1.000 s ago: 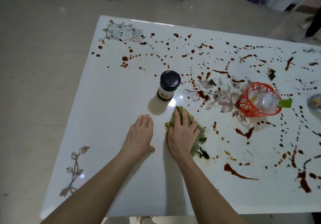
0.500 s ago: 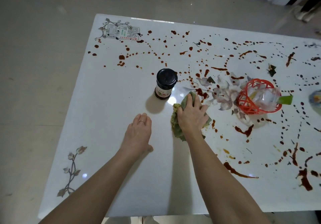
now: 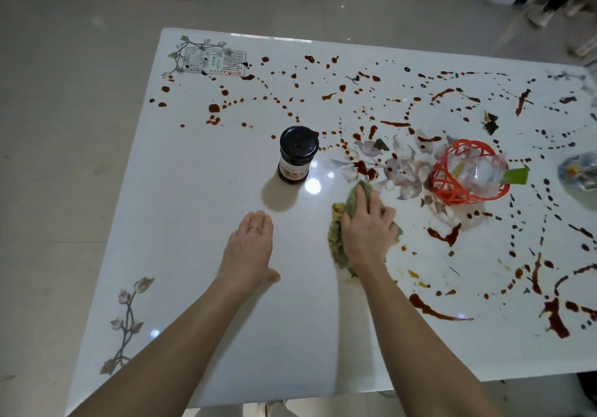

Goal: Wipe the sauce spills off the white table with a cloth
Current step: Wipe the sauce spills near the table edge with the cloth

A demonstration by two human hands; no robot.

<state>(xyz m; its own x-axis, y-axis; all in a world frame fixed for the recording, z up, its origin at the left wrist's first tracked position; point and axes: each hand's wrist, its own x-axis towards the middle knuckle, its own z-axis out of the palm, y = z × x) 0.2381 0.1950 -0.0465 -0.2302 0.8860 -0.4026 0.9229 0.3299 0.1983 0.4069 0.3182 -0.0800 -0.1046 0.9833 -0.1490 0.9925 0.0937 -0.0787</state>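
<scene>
The green-and-yellow cloth [image 3: 336,237] lies bunched on the white counter [image 3: 193,222] a little right of the middle, pinned under the right hand [image 3: 366,226], whose fingers are laid fairly flat over it and point toward the far side. Just beyond its far tip sits a dark red blot, one of the many sauce spills [image 3: 363,167] that dot and streak the far and right parts of the surface. The left hand [image 3: 250,248] rests flat and empty on the counter, fingers straight, apparently as a brace. The stroke would probably go best with steady downward pressure and a push right through the blot, with the cloth refolded to a fresher face so sauce is lifted, not smeared. It should also steer between the black-lidded jar [image 3: 297,154] just to the far left and the red plastic basket [image 3: 465,174] to the right, or both should be moved aside. Most of the cloth is hidden under the hand, so how soiled it is cannot be told. A printed flower pattern beneath the spills blurs where stain ends, the basket's clear-wrapped contents are unclear, and an object at the right edge is cut off.
</scene>
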